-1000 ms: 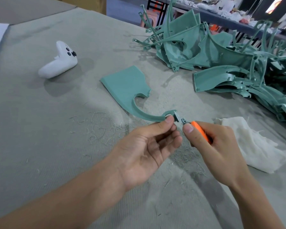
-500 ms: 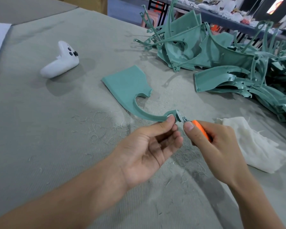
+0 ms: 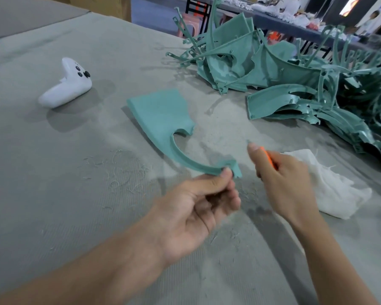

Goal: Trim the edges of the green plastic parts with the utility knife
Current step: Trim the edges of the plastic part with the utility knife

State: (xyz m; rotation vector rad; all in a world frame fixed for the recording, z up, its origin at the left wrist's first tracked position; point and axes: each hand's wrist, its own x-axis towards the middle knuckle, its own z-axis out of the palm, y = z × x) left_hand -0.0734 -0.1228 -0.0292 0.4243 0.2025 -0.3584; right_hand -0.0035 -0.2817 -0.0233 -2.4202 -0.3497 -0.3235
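Now the green part (image 3: 163,115) rests its broad end on the table (image 3: 53,172), with the left hand (image 3: 198,208) pinching its curved arm's tip. The utility knife (image 3: 269,158), clamped in the right hand (image 3: 288,186), has just swung clear of that tip, so this cut looks done. The untrimmed pile (image 3: 295,84) waits beyond the part.

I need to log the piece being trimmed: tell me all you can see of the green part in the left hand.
The green part is a flat, matte teal plastic sheet: broad at the far end, notched, then narrowing to a thin curved arm with a small jagged tab. The left hand pinches the arm near the tab; the broad end looks to rest on the table. The knife in the right hand is clear of it.
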